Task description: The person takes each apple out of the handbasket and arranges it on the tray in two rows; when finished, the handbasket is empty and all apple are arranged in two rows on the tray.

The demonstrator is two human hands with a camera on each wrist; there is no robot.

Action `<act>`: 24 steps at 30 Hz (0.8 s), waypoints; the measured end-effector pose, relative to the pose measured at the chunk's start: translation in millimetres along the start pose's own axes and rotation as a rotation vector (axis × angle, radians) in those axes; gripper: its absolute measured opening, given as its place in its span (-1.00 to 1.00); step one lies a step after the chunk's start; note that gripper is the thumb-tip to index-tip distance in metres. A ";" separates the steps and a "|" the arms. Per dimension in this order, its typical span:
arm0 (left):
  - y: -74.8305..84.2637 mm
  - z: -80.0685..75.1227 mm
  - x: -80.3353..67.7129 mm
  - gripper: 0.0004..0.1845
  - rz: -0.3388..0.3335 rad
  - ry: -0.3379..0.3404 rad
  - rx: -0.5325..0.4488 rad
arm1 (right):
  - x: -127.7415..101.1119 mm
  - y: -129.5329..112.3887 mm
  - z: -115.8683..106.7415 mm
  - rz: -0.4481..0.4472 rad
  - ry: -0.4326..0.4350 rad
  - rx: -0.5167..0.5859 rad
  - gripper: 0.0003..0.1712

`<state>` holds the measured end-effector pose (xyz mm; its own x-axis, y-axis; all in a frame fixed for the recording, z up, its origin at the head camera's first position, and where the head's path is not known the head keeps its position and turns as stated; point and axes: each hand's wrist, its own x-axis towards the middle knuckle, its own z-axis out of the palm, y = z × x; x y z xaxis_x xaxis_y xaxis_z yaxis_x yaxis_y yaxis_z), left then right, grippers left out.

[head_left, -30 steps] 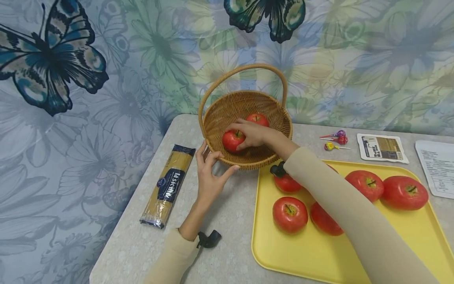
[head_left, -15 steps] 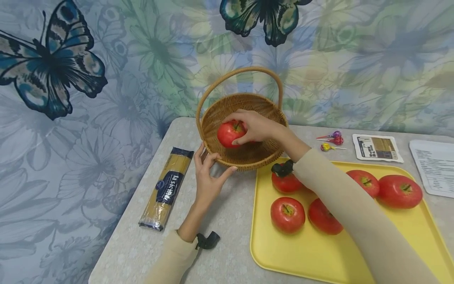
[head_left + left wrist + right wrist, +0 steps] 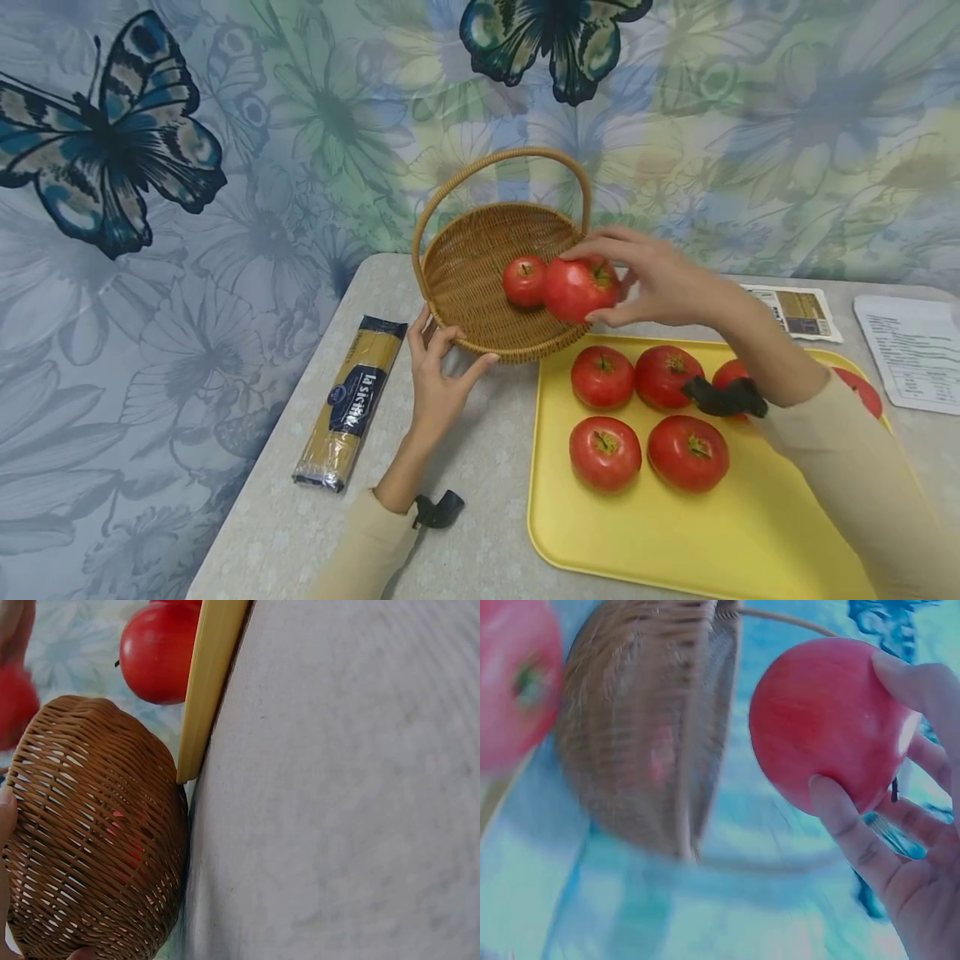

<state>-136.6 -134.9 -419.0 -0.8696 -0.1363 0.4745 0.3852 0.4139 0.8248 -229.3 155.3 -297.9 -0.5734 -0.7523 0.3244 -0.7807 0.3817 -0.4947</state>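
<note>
Your right hand (image 3: 660,283) has lifted the round red apple (image 3: 581,288) out of the woven wicker basket (image 3: 472,283), gripping it above the rim; your left hand (image 3: 442,367) still steadies the basket's near edge.

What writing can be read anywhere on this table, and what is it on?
"la sicilia" or similar, partly legible: dark label on the spaghetti pack.
Card behind the tray: print too small to read.
Paper sheet at the right edge: lines of text, too small to read.
</note>
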 end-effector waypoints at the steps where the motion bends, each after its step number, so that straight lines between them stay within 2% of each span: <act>1: -0.1 0.2 -0.1 -0.58 0.002 0.001 0.002 | -15.8 -2.1 -5.7 0.014 0.008 -0.025 -0.22; 7: -1.5 2.2 0.4 -0.58 0.001 -0.006 -0.003 | -114.3 -4.6 -19.5 0.111 0.042 -0.176 -0.05; 14: -1.1 3.5 0.4 -0.59 -0.011 -0.010 0.005 | -213.4 3.9 -2.2 0.288 0.042 -0.274 0.02; 18: -2.1 2.1 0.0 -0.58 -0.008 -0.001 0.006 | -244.6 5.3 11.4 0.374 0.034 -0.249 0.02; 24: -0.3 2.1 0.8 -0.58 -0.004 -0.001 -0.008 | -262.4 11.5 32.4 0.431 0.034 -0.175 -0.07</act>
<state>-138.1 -133.2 -419.6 -0.8718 -0.1369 0.4704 0.3837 0.4064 0.8293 -79.8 339.7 -414.8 -0.8602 -0.4884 0.1466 -0.4980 0.7427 -0.4477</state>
